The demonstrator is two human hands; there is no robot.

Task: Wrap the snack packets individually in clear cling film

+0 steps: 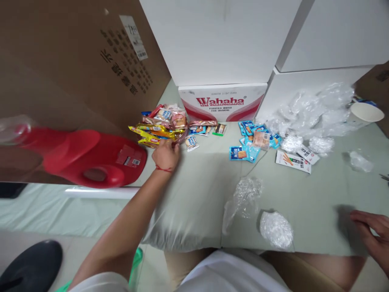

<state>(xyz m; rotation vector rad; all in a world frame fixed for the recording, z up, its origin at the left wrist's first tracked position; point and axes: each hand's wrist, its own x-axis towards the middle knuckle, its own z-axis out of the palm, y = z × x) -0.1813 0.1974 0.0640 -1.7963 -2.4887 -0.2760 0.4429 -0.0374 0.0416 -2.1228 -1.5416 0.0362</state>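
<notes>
My left hand [166,155], with a red string at the wrist, reaches to the near edge of a heap of wrapped snacks. Its fingers are curled in at the yellow snack packets [152,137]; what they hold, if anything, is hidden. Just right of it lie a small white-and-blue snack packet [191,143] and a long pink-brown snack stick [203,123]. My right hand [372,232] hovers at the right edge, partly cut off, its visible fingers stretched out and holding nothing visible. The nearest thing to it is a wad of clear plastic wrap [276,229].
Blue snack packets [243,153] lie mid-table, with white biscuit packs [293,161] to their right. Crumpled clear plastic [306,109] and a paper cup [366,112] sit at back right. Behind stand a Wahaha carton [225,102] and a brown carton [69,61]. A red jug [91,158] stands left.
</notes>
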